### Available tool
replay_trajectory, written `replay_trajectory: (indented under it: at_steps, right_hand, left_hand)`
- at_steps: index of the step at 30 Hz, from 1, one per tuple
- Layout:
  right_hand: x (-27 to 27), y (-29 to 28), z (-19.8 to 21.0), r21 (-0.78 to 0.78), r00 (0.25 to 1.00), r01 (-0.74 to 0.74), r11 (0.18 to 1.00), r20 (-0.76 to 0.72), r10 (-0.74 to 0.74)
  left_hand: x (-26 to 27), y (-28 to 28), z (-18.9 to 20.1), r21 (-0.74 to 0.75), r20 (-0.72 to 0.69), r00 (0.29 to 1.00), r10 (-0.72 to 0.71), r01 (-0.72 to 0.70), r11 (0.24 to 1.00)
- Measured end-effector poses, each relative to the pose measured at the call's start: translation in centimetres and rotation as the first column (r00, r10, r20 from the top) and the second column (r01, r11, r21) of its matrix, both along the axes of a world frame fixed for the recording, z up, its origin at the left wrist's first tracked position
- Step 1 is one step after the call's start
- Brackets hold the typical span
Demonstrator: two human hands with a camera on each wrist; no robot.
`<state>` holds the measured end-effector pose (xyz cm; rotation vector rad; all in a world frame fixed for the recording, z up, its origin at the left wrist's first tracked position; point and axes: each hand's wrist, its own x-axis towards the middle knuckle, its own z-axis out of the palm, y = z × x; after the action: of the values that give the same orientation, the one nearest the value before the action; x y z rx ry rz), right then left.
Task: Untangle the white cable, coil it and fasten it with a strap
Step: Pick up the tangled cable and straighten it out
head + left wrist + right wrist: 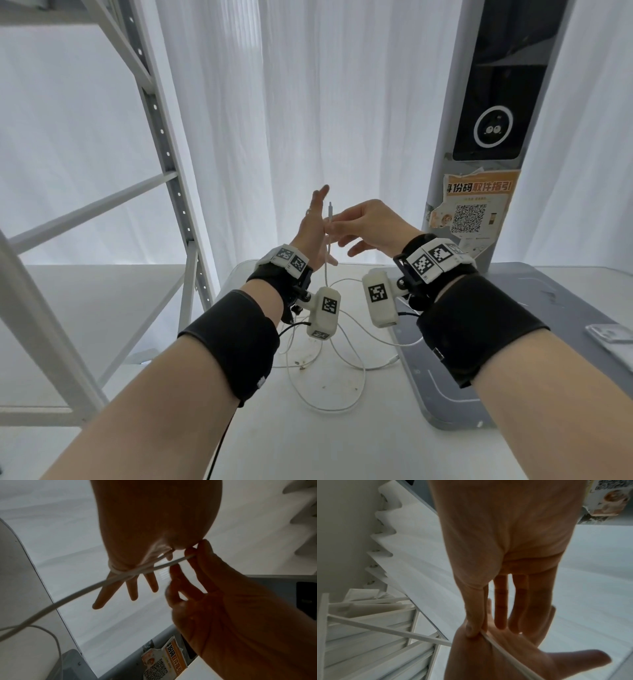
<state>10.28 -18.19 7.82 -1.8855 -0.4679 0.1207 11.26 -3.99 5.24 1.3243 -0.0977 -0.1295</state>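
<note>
My left hand point(313, 222) is raised above the table with its fingers straight and spread. The white cable point(120, 572) is wound round the base of those fingers point(132, 589). My right hand point(363, 226) pinches the cable between thumb and forefinger just below its plug end point(330, 207), right against the left palm point(505, 655). In the right wrist view the pinch sits at the cable point(489, 639). From the hands the cable hangs down to loose, crossing loops point(325, 363) on the white table point(342, 445).
A grey pillar with an orange QR sticker point(476, 205) stands at the back right. A grey mat point(479, 404) covers the table's right side, with a flat device point(609, 337) at its edge. A white metal rack point(164, 154) stands left; curtains hang behind.
</note>
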Motion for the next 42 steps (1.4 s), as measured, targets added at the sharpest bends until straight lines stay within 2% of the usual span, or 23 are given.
replay_trajectory:
  at_steps: [6,12,15,20,23,26,29,32,34,38,42]
  right_hand:
    - [-0.6,0.3,0.3,0.077,0.983,-0.087,0.993,-0.154,0.098]
    - [-0.9,0.7,0.3,0.141,0.973,-0.056,0.988,-0.215,0.086]
    - [-0.7,0.4,0.3,0.136,0.974,-0.049,0.989,-0.214,0.078]
    - [-0.5,-0.2,0.2,0.188,0.981,0.075,0.979,-0.188,-0.039]
    - [-0.4,-0.5,-0.1,0.151,0.984,0.153,0.977,-0.113,-0.136]
    - [-0.4,-0.6,-0.3,0.117,0.988,0.147,0.982,-0.073,-0.139]
    - [-0.3,-1.0,0.0,0.104,0.983,0.164,0.981,-0.104,-0.153]
    - [0.4,-2.1,0.4,0.131,0.932,0.363,0.922,-0.057,-0.359]
    - [0.9,-2.6,0.4,0.142,0.896,0.440,0.887,-0.002,-0.445]
    - [0.8,-2.5,0.1,0.000,0.957,0.287,0.958,-0.043,-0.286]
    - [0.5,-2.4,0.3,0.003,0.983,0.169,0.986,-0.073,-0.168]
  left_hand:
    - [-0.3,0.3,0.8,-0.072,-0.085,0.976,-0.201,0.195,0.978]
    - [0.0,0.4,1.1,-0.128,-0.082,0.952,-0.295,0.283,0.950]
    - [-0.3,0.5,1.2,-0.091,-0.067,0.942,-0.328,0.322,0.942]
    - [-0.6,0.4,0.9,0.099,0.006,0.941,-0.337,0.335,0.937]
    - [-0.8,0.2,0.8,0.169,0.066,0.964,-0.257,0.243,0.955]
    - [-0.8,0.1,0.6,0.235,0.099,0.975,-0.199,0.171,0.957]
    - [-0.5,0.4,0.5,0.195,0.076,0.991,-0.108,0.092,0.977]
    - [-0.4,0.8,0.3,0.079,0.008,0.995,-0.103,0.102,0.992]
    - [-0.6,1.1,0.4,0.070,-0.058,0.987,-0.147,0.151,0.986]
    - [-1.0,1.0,0.8,0.112,-0.089,0.969,-0.230,0.239,0.964]
    - [-0.9,1.1,1.0,0.099,-0.092,0.964,-0.249,0.257,0.961]
